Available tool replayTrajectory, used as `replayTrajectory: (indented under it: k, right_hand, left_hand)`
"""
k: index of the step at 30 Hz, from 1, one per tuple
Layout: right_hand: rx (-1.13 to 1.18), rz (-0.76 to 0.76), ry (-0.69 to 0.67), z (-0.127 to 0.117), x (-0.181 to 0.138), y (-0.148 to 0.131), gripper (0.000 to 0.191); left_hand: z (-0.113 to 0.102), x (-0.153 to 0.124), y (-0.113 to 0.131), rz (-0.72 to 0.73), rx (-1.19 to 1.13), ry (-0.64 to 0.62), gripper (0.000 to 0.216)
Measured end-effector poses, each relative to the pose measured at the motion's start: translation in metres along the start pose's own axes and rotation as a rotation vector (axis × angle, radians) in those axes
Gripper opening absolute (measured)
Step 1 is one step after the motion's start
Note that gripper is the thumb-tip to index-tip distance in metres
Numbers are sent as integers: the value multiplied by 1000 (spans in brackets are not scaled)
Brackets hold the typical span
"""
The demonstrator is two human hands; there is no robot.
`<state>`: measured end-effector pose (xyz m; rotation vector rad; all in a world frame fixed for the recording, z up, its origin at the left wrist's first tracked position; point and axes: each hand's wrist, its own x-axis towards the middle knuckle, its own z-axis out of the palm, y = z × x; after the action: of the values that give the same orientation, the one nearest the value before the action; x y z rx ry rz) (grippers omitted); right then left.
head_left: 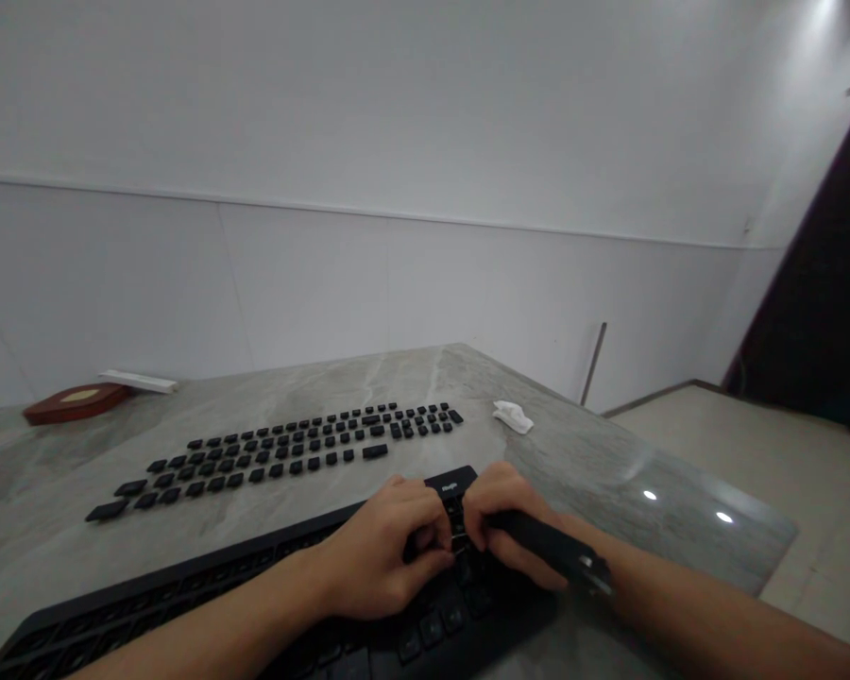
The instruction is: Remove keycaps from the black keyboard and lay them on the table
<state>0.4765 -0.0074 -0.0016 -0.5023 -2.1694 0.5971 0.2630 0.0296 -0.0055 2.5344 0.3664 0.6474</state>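
Note:
A black keyboard (219,559) lies at an angle across the front of the table, many of its key places bare and several keys still on its near right part. Over its right side, my right hand (506,519) grips a black-handled tool (545,543), whose thin metal tip reaches down between the keys. Beside that tip, my left hand (397,548) rests on the keyboard with thumb and forefinger pinched; what is between them is hidden. Behind the keyboard, loose black keycaps (276,469) are laid out in rows like a keyboard's layout.
A crumpled white tissue (514,416) lies right of the keycap rows on the grey marbled table (609,472). At the far left are a reddish-brown wooden object (75,404) and a white bar (140,381). The table's right edge drops to a pale floor.

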Motion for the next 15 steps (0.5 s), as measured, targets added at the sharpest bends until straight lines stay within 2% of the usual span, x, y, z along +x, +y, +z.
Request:
replayTrajectory:
  k: [5,11,15]
  right_hand:
    - [-45,-22,-48,-1,-3,5,11]
    - [-106,-76,-266,-5,-8,6,6]
    - [-169,-70,-410,-4,-6,5,12]
  left_hand:
    - [0,-2,0,0,24,-59,6]
    - [2,-6,9,108,31,-86,7]
    - [4,-6,11,161,57,-102,9]
